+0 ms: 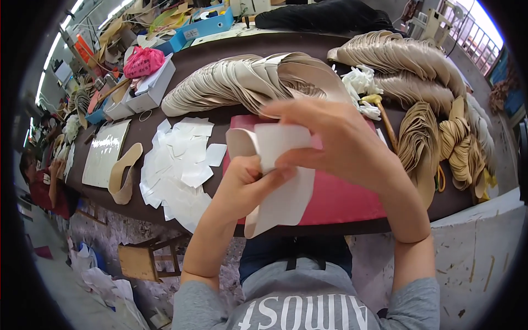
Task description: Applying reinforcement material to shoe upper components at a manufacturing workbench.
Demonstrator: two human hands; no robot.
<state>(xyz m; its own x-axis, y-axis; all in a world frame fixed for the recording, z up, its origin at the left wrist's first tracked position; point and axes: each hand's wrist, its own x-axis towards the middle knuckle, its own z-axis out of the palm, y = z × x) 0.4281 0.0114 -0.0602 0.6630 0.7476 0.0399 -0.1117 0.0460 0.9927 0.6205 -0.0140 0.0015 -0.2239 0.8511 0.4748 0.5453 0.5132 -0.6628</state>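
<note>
My left hand point(236, 187) is closed on a curved beige shoe-upper piece point(239, 142) with a pale inner face, held over a red mat point(346, 199). A white patch point(281, 142) lies against the piece near its upper part. My right hand point(344, 132) arches over this patch, thumb and fingers spread apart, the thumb touching the white surface; its fingertips are slightly blurred. Left of my left hand spreads a loose pile of white patches point(179, 159). Behind both hands lies a long fanned stack of similar beige upper pieces point(220, 82).
A single tan piece point(125, 173) and a glossy white board point(105, 154) lie at the left. On the right are a wooden-handled hammer point(386, 124), white gloves point(361, 82) and more stacked pieces point(416, 140). A wooden stool point(137, 261) stands below the table; another person point(47, 181) sits far left.
</note>
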